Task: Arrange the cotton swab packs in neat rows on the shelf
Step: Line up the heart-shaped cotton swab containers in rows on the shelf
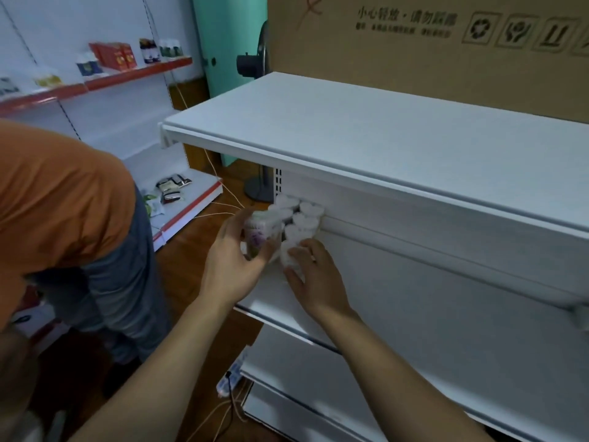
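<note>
At the left end of the middle shelf [414, 314], tucked under the white top shelf [366, 138], a cluster of heart-lidded cotton swab packs [302, 215] stands against the back panel, roughly two deep, so the row appears to be built from the rear corner forward. At about nine o'clock from that cluster, the left hand [237, 263] is wrapped around a clear cotton swab jar [259, 232] with a purple label, fingers curled round its far side and thumb near the front, holding it upright just off the shelf's left edge; judging by its pose, it is being brought in to join the group, kept vertical so it can be set down on its base. At about six o'clock from the cluster, the right hand [315, 275] lies palm down with fingers bent over the frontmost swab pack [291, 253], pressing on its lid, probably to steady it or nudge it square with its neighbours while the new jar comes in. Most of the shelf to the right is bare, so the task looks early. Off at nine o'clock stands another person in an orange shirt [60, 193], bent over, near a red-edged shelf [95, 81] of boxes and bottles.
</note>
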`<act>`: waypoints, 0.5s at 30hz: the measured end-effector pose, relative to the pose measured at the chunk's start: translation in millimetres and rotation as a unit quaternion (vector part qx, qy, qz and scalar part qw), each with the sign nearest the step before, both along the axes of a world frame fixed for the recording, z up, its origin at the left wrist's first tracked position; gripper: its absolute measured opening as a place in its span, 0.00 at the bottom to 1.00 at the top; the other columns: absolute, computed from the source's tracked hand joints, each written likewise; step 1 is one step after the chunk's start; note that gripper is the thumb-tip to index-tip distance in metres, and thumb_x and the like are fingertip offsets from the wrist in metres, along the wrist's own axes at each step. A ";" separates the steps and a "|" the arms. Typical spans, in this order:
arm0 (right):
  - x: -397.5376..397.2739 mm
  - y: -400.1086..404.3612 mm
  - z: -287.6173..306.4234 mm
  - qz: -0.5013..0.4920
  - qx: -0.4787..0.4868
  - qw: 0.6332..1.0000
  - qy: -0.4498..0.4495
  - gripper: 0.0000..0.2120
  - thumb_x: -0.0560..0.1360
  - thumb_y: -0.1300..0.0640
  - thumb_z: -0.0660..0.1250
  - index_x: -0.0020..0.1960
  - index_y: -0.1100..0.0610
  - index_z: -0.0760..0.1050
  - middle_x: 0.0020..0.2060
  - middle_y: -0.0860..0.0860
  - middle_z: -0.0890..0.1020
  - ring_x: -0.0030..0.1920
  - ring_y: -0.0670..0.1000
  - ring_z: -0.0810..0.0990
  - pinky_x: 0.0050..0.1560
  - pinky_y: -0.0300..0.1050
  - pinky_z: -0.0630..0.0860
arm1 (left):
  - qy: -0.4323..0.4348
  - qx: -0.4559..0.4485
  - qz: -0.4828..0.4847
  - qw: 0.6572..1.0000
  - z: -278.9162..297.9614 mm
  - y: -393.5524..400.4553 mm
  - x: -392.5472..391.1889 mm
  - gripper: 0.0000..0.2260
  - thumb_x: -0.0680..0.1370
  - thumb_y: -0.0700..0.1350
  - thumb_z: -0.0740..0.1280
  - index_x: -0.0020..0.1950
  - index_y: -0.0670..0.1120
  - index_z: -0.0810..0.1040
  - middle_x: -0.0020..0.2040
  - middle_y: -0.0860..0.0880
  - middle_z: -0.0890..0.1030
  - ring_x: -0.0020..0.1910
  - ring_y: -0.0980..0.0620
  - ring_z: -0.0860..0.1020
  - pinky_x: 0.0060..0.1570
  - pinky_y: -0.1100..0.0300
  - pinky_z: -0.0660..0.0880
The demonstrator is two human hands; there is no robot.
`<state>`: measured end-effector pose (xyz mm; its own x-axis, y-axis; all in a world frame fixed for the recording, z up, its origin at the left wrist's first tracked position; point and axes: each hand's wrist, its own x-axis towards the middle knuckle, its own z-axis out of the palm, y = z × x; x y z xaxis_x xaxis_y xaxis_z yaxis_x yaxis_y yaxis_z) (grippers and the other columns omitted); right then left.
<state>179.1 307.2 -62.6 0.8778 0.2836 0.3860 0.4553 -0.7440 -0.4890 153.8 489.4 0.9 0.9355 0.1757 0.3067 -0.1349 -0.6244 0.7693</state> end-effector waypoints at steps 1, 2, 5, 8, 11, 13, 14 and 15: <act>1.1 3.6 -3.4 -0.006 -0.003 1.000 -0.003 0.17 0.79 0.52 0.68 0.65 0.56 0.77 0.67 0.57 0.73 0.63 0.60 0.75 0.61 0.51 0.76 | 0.002 -0.003 -0.003 1.000 -1.1 3.3 1.8 0.30 0.74 0.66 0.68 0.74 0.59 0.65 0.70 0.52 0.74 0.65 0.52 0.75 0.53 0.61 0.74; 2.0 6.6 -6.4 -0.012 -0.009 1.000 -0.008 0.16 0.78 0.52 0.68 0.64 0.57 0.77 0.66 0.57 0.74 0.63 0.61 0.75 0.60 0.51 0.76 | 0.004 -0.006 -0.008 1.000 -2.5 6.1 3.6 0.30 0.74 0.66 0.68 0.74 0.60 0.65 0.70 0.53 0.74 0.65 0.52 0.76 0.54 0.58 0.77; 5.4 11.9 -14.4 -0.036 -0.038 0.998 -0.043 0.15 0.78 0.52 0.66 0.61 0.58 0.80 0.64 0.58 0.77 0.63 0.62 0.75 0.58 0.54 0.79 | 0.017 -0.017 -0.037 0.999 -6.7 14.5 9.7 0.30 0.74 0.67 0.68 0.73 0.61 0.65 0.68 0.54 0.75 0.63 0.53 0.77 0.54 0.50 0.82; 6.8 16.0 -17.9 -0.075 -0.058 0.993 -0.072 0.17 0.78 0.48 0.62 0.58 0.57 0.82 0.62 0.58 0.80 0.61 0.63 0.75 0.56 0.54 0.79 | 0.018 -0.026 -0.073 0.997 -8.7 21.4 15.9 0.31 0.72 0.68 0.68 0.72 0.61 0.66 0.67 0.54 0.76 0.63 0.53 0.77 0.54 0.49 0.82; 5.1 21.4 -19.2 -0.113 -0.055 0.988 -0.085 0.18 0.78 0.47 0.62 0.57 0.57 0.83 0.61 0.60 0.80 0.60 0.63 0.76 0.55 0.55 0.79 | 0.030 -0.029 -0.100 0.994 -7.4 28.6 18.6 0.33 0.70 0.70 0.67 0.73 0.62 0.66 0.68 0.55 0.76 0.63 0.53 0.77 0.55 0.49 0.81; 2.9 22.8 -22.9 -0.128 -0.062 0.987 -0.078 0.18 0.78 0.47 0.61 0.59 0.56 0.83 0.62 0.61 0.79 0.60 0.64 0.76 0.56 0.57 0.80 | 0.034 -0.027 -0.112 0.993 -8.1 32.9 21.2 0.32 0.70 0.69 0.67 0.72 0.63 0.66 0.67 0.56 0.76 0.63 0.53 0.76 0.56 0.48 0.80; 0.0 23.1 -23.8 -0.129 -0.071 0.987 -0.066 0.19 0.78 0.48 0.61 0.61 0.56 0.82 0.64 0.61 0.78 0.62 0.65 0.76 0.57 0.58 0.79 | 0.035 -0.026 -0.118 0.992 -8.3 34.5 22.2 0.31 0.71 0.68 0.68 0.72 0.63 0.66 0.67 0.56 0.76 0.64 0.53 0.76 0.57 0.48 0.80; -2.6 22.6 -25.1 -0.129 -0.085 0.987 -0.053 0.19 0.78 0.48 0.59 0.63 0.55 0.80 0.67 0.61 0.76 0.64 0.66 0.75 0.59 0.60 0.78 | 0.037 -0.024 -0.123 0.991 -9.1 36.1 23.2 0.30 0.72 0.66 0.69 0.72 0.64 0.66 0.67 0.56 0.76 0.64 0.53 0.76 0.58 0.48 0.80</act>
<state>176.5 329.8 -87.8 0.8864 0.1244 0.4459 0.2819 -0.9091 -0.3068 176.9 525.4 -8.2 0.9713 -0.0469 0.2331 -0.2208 -0.5414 0.8113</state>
